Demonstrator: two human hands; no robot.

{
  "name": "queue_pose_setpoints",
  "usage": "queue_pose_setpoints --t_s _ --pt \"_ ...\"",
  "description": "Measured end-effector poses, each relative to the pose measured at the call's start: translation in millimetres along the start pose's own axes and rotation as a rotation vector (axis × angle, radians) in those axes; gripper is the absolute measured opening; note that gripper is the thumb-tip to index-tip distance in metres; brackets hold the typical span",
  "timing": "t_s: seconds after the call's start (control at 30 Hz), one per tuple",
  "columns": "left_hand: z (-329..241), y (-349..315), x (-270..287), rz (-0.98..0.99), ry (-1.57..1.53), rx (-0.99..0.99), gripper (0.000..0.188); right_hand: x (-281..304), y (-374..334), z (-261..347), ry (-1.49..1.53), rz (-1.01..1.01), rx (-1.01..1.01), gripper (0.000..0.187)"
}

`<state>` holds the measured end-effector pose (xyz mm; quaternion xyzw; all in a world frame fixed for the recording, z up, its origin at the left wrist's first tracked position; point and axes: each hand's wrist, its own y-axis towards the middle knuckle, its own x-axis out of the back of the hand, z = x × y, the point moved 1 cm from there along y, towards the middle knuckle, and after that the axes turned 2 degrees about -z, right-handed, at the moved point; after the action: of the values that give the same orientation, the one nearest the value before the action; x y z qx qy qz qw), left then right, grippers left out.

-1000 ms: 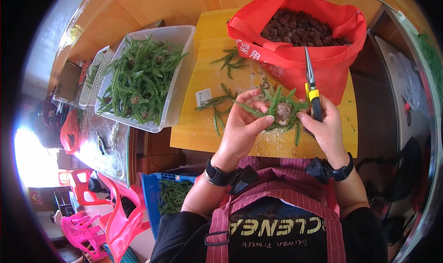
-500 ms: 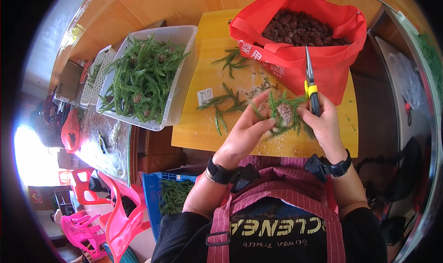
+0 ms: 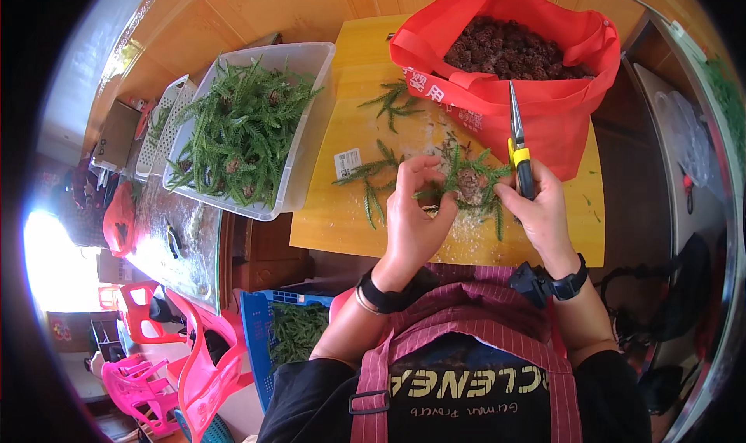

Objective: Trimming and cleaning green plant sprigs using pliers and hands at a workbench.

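Over the yellow board [image 3: 334, 229], between my two hands, is an artificial green pine sprig [image 3: 457, 167] with a brown pine cone [image 3: 471, 185] at its centre, dusted white. My left hand [image 3: 416, 214] is at its left side, thumb and fingers curled round a needled branch end. My right hand [image 3: 544, 210] pinches the sprig's right side between thumb and finger. That same hand also keeps long-nose pliers [image 3: 521, 151] with yellow and black handles against the palm, jaws pointing away from me.
A red fabric bag [image 3: 536, 120] full of pine cones [image 3: 505, 48] stands at the back right. At left, a clear plastic bin [image 3: 289, 175] holds several green sprigs. Loose sprigs [image 3: 377, 171] and a white label [image 3: 347, 162] lie on the board. A blue crate [image 3: 256, 326] stands below.
My left hand has shifted a little left and turned more upright, its fingers more curled. The sprig and cone have turned slightly and moved left. The pliers remain in my right hand.
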<state>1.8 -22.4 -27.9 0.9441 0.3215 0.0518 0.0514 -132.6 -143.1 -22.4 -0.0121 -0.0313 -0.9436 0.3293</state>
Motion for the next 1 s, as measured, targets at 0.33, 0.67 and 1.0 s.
queue_pose_setpoints --t_s 0.33,0.67,1.0 --pt "13 5 3 -0.161 -0.497 0.005 0.025 -3 0 1 0.144 -0.064 -0.020 0.015" --pt "22 7 7 -0.031 -1.154 0.212 0.063 -1 1 -4 0.197 -0.064 -0.014 0.014" --pt "29 -2 3 0.242 -0.912 0.180 0.030 -6 -4 1 0.192 -0.047 -0.091 0.012"
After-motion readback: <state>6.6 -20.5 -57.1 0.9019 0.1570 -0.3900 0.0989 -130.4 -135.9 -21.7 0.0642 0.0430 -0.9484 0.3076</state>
